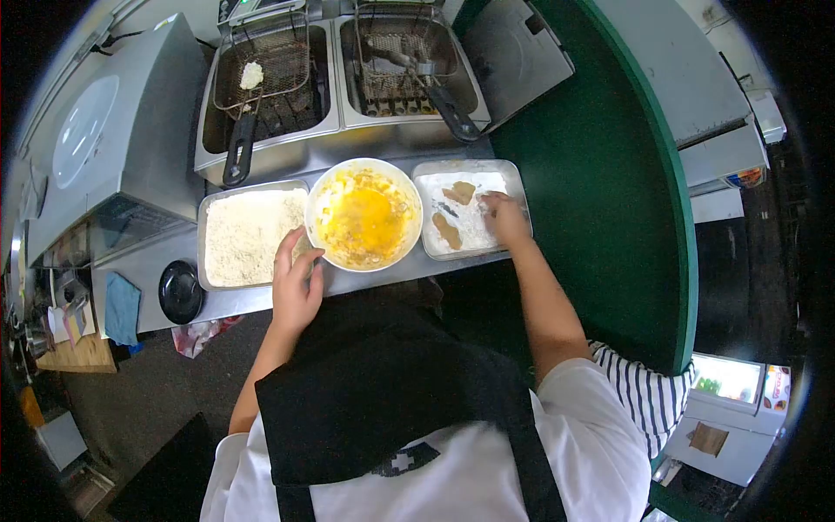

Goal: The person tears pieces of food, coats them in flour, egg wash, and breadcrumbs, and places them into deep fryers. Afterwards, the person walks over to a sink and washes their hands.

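Note:
My left hand (298, 277) is open, fingers loosely bent and apart, between the white bowl (416, 228) and the metal tray of pale crumbs (243, 237). Its fingertips are right at the bowl's lower left rim. Yellow beaten egg (364, 217) fills the bottom of the bowl, with streaks and bits up its wall. On the right, my right hand (507, 221) reaches into a tray of white flour (471, 228), its slightly curled fingers over the flour's right side. Two flat brownish pieces (459, 192) lie in the flour, left of those fingers.
Behind the bowl stands a twin fryer (348, 139) with two wire baskets; their black handles (240, 150) stick out toward me. The left basket holds a pale lump (251, 76). A black dish (181, 292) sits left of the crumb tray. A green partition (600, 191) rises on the right.

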